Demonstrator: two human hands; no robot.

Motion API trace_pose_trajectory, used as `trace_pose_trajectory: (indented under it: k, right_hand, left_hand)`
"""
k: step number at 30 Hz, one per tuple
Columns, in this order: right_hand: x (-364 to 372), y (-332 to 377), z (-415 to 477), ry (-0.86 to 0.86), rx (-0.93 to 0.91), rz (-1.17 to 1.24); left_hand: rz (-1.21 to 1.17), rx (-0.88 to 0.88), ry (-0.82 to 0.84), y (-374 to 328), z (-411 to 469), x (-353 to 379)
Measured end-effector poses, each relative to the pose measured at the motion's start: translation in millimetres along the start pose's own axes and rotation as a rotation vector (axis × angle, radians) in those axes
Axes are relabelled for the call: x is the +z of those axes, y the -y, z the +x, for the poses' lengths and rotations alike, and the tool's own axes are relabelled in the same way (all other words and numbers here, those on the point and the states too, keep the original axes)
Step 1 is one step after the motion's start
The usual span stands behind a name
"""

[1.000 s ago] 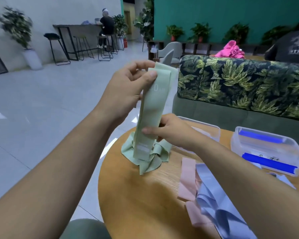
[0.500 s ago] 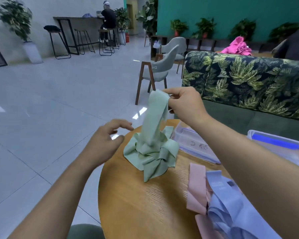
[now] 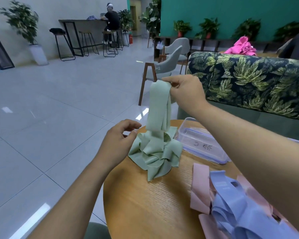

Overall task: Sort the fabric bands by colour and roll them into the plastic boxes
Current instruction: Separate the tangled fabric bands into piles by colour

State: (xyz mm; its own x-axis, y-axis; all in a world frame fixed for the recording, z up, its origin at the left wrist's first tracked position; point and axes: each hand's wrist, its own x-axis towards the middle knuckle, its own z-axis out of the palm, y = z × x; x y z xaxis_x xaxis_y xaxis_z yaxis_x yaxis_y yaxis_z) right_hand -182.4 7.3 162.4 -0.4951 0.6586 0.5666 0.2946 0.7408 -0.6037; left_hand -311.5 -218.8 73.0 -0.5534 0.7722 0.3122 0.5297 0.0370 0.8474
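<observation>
My right hand (image 3: 185,91) pinches the top of a pale green fabric band (image 3: 160,107) and holds it up above the round wooden table (image 3: 145,204). The band hangs down into a crumpled heap of green bands (image 3: 155,154) on the table's far edge. My left hand (image 3: 118,142) hovers just left of that heap with fingers loosely curled, holding nothing. A clear plastic box (image 3: 202,144) stands right of the heap. Pink bands (image 3: 200,187) and light blue bands (image 3: 235,204) lie tangled at the table's right side, partly under my right forearm.
A leaf-patterned sofa (image 3: 248,83) stands behind the table, with a grey wooden-legged chair (image 3: 162,68) to its left. Tiled floor stretches away on the left. A person sits at a high bar table (image 3: 83,21) with stools in the far background.
My left hand let go of the green band and dropped beside the heap. My right hand took the band's top end and lifted it higher.
</observation>
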Motion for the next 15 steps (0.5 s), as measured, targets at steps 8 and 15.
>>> trace_pose_trajectory:
  k: [8,15]
  right_hand:
    - [22,-31,-122,0.460,-0.011,-0.335]
    - [17,-43,-128,0.823,-0.085,-0.546]
  left_hand:
    - [0.003,-0.080,0.041,26,-20,20]
    - [0.268,0.109,0.277,32,-30,43]
